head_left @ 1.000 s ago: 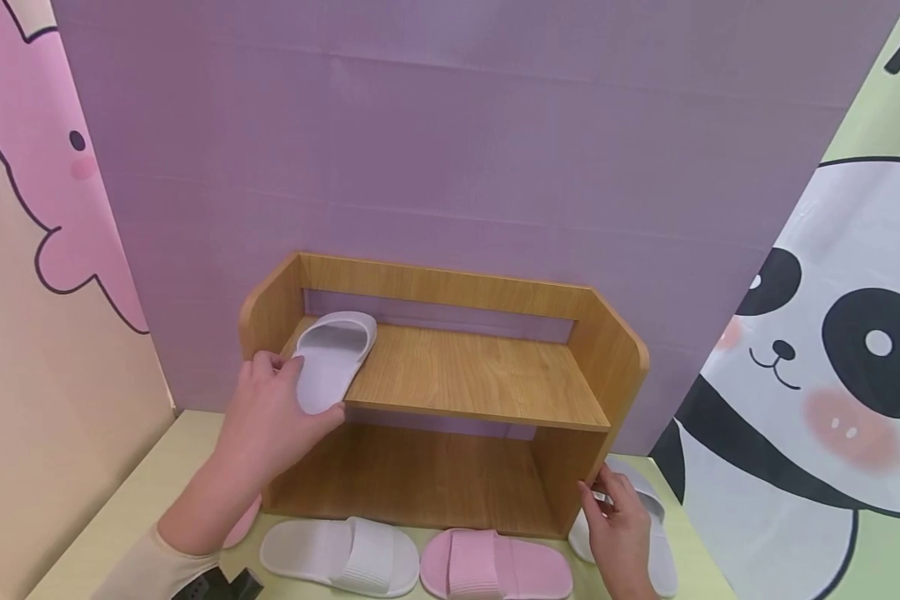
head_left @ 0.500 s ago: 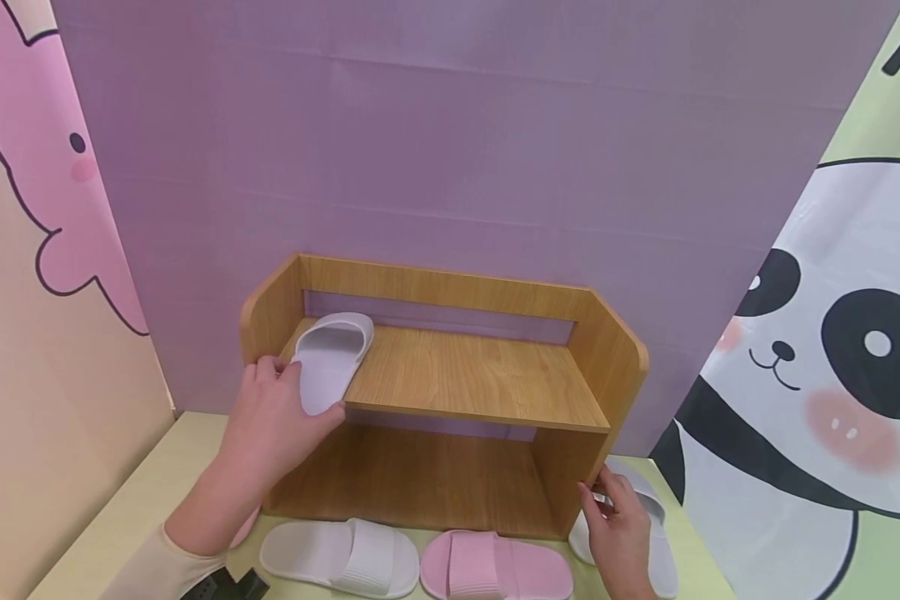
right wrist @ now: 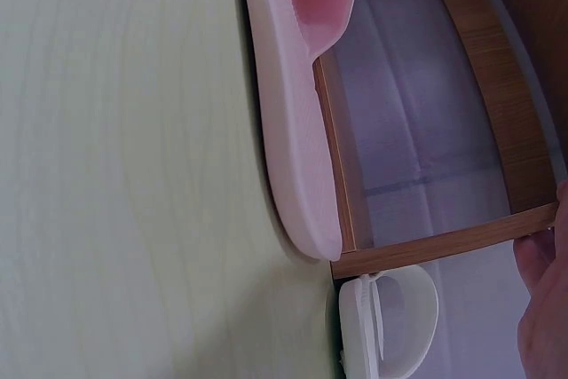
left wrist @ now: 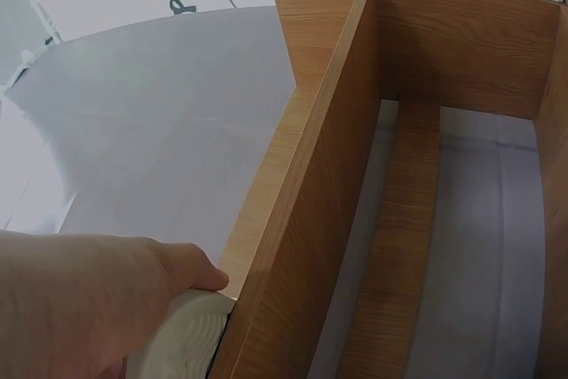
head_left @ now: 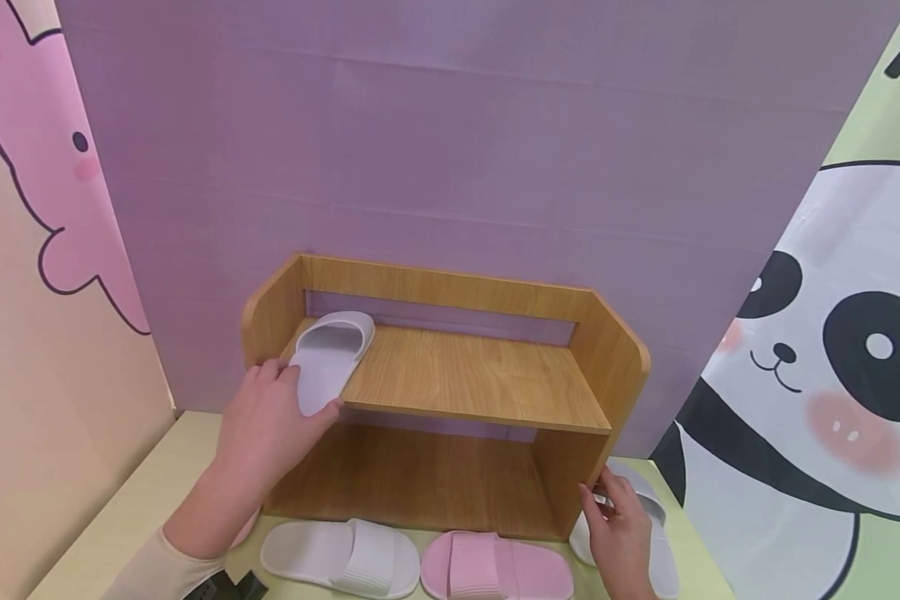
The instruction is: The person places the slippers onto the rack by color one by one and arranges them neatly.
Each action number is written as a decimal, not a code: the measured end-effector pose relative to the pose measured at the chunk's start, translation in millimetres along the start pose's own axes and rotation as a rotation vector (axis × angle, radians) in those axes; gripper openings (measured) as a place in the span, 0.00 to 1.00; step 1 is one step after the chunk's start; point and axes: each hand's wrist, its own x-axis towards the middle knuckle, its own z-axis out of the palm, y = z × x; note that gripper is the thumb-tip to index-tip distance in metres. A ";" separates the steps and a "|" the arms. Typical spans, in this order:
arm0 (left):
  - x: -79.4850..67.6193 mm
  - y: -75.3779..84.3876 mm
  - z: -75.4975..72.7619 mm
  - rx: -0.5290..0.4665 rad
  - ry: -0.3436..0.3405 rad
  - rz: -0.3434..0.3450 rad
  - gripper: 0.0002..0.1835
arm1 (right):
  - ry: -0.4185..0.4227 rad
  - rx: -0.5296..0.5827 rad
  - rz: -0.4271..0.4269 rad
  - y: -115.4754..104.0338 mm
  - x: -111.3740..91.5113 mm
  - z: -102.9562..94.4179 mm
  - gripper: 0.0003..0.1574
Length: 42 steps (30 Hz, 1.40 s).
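Observation:
A white slipper (head_left: 322, 373) lies at the left end of the top shelf of a small wooden shoe rack (head_left: 472, 367), its toe strap toward the back. My left hand (head_left: 266, 425) grips its heel end, thumb at the right and fingers at the left. In the left wrist view, the slipper's ridged sole end (left wrist: 191, 335) shows under the thumb at the shelf edge. Low on the rack's right side panel (head_left: 577, 475), my right hand (head_left: 621, 533) holds the front edge between thumb and fingers. The right wrist view shows only part of that hand (right wrist: 543, 295).
In front of the rack lie a white slipper (head_left: 341, 557) and a pink slipper (head_left: 495, 565) on the pale tabletop (head_left: 195, 450). Another white slipper (head_left: 662, 550) is right of the rack, partly behind my right hand. A pink slipper edge (head_left: 246, 530) shows beside my left forearm.
The left hand and the slipper on the shelf have shifted very slightly to the left. My right hand keeps its place on the side panel.

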 end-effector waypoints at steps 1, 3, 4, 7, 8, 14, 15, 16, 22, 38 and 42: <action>-0.5 -0.2 0.0 0.000 0.002 0.002 0.42 | 0.001 0.003 -0.002 0.3 -0.1 0.1 0.29; -1.5 -0.7 0.2 0.004 0.007 0.005 0.43 | 0.003 0.002 -0.005 0.7 -0.6 0.2 0.28; -2.2 -0.7 0.1 0.007 0.010 0.006 0.43 | 0.004 0.004 -0.006 0.9 -0.8 0.2 0.28; -3.3 -1.4 0.3 0.014 0.018 0.013 0.44 | 0.004 0.007 -0.005 1.7 -1.5 0.3 0.28; -3.5 -1.6 0.4 0.017 0.021 0.014 0.45 | 0.005 0.006 -0.005 1.9 -1.6 0.2 0.29; -6.3 -1.4 -1.0 0.014 0.019 0.025 0.47 | 0.006 0.011 -0.009 2.2 -1.8 0.2 0.29; -6.8 -1.4 -1.4 0.010 0.019 0.025 0.48 | 0.006 0.012 -0.010 2.0 -1.8 0.2 0.29; -7.3 -1.4 -1.8 0.007 0.019 0.027 0.48 | 0.006 0.012 -0.011 1.8 -1.7 0.2 0.29; -9.7 -2.0 -3.5 -0.009 0.019 0.032 0.48 | 0.006 0.010 -0.013 1.4 -1.5 -0.6 0.28; -28.1 -12.8 -16.5 -0.049 0.048 0.053 0.48 | 0.011 0.022 -0.040 1.4 -0.4 0.2 0.28; -35.4 -18.0 -19.3 -0.045 0.057 0.050 0.48 | 0.003 0.016 -0.028 0.0 -0.2 0.3 0.28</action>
